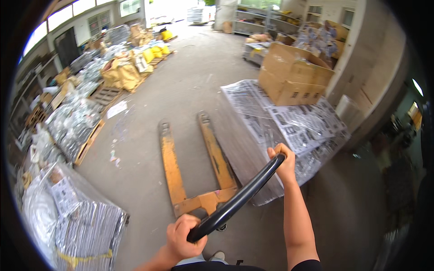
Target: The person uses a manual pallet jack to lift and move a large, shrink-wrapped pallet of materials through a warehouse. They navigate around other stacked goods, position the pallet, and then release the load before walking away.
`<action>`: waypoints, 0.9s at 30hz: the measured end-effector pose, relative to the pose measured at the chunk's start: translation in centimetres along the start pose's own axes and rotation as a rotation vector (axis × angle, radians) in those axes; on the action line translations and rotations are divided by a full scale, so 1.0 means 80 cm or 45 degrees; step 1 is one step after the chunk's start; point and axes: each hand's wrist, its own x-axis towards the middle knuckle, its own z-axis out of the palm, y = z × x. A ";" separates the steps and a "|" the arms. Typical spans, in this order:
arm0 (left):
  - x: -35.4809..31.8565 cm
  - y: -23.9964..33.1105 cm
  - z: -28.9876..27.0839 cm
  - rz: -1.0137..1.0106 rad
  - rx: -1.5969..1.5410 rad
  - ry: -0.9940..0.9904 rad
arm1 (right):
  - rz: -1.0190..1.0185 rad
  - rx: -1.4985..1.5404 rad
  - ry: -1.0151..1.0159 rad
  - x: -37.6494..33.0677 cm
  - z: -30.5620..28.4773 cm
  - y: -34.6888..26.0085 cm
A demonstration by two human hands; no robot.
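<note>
A hand pallet truck (209, 198) stands before me, its two worn orange forks pointing away with nothing on them. Its black handle (242, 198) slants up from lower left to upper right. My left hand (183, 237) is wrapped round the lower left end of this handle. Round the upper right end my right hand (284, 163) is closed, its thumb up. Just right of the forks sits a stack wrapped in clear film (244, 140); printed sheets show on its top, partly behind my right hand.
An open cardboard box (294, 74) rests on the wrapped stack, beside a pillar (364, 58). Another film-wrapped stack (90, 230) stands at near left. Bagged goods (74, 115) and wooden pallets (90, 142) line the left side. Concrete floor (192, 67) runs toward a bright doorway; metal shelves (251, 20) stand far right.
</note>
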 end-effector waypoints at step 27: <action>0.376 -0.570 -0.179 -0.340 0.355 0.714 | -0.143 -0.131 0.061 0.420 0.528 0.079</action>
